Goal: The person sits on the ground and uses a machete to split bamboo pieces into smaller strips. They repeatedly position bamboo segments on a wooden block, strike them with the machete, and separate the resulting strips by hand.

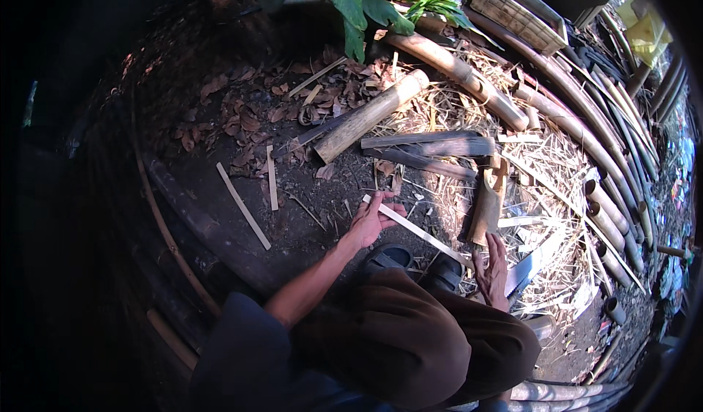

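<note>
A thin pale bamboo strip (417,229) slants in front of my knees. My left hand (373,223) pinches its upper left end between thumb and fingers. At the strip's lower right end is my right hand (493,273), its fingers stretched upward and the thumb apart, close to the strip's tip; whether they touch is unclear. Beside the right hand lies a handsaw (532,267), its blade showing and its handle mostly hidden. A short bamboo piece with a cut-open side (488,205) stands just beyond that hand. Two more strips (243,205) (272,177) lie on the soil to the left.
Dark split bamboo pieces (432,148) and a thick bamboo length (372,115) lie ahead. Long bamboo poles (571,112) run along the right, with straw-like shavings (549,214) around them. A dirty crate (518,13) and leafy plant (359,5) are at the back.
</note>
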A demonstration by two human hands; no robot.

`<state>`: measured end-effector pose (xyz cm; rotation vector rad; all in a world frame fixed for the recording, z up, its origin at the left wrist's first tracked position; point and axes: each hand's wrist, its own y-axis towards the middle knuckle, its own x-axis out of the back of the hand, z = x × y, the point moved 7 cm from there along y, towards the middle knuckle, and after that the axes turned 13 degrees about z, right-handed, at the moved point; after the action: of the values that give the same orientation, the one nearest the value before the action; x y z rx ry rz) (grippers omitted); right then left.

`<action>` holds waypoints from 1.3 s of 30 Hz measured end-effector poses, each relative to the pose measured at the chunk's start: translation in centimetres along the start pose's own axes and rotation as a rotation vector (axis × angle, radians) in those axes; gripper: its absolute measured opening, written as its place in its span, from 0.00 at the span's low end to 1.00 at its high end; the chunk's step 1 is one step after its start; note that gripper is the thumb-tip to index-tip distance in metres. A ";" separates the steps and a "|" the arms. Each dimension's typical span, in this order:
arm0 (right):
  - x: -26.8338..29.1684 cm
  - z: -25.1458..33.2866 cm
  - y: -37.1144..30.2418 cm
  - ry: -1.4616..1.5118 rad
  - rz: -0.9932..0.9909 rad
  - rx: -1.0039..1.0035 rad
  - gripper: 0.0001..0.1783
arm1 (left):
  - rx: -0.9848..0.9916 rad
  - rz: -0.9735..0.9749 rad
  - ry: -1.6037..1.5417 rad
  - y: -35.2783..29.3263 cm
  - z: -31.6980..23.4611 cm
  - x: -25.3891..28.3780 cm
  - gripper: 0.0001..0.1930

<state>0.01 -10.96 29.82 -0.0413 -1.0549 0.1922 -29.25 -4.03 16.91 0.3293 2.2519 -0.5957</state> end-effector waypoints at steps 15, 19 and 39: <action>-11.0 -6.6 -9.7 0.657 -0.040 -0.577 0.17 | 0.081 -0.110 1.528 -5.1 1.6 6.9 0.19; -13.3 -9.0 -11.0 0.648 0.102 -0.660 0.15 | 0.057 -0.218 1.797 -5.4 1.5 6.6 0.19; -12.1 -6.8 -9.4 0.829 0.057 -0.687 0.18 | 0.215 -0.074 0.687 -2.7 2.6 3.1 0.14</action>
<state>1.40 -21.96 17.27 -0.7127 -0.2487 -0.1439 -30.80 -7.51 13.86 0.6377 2.8663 -0.8641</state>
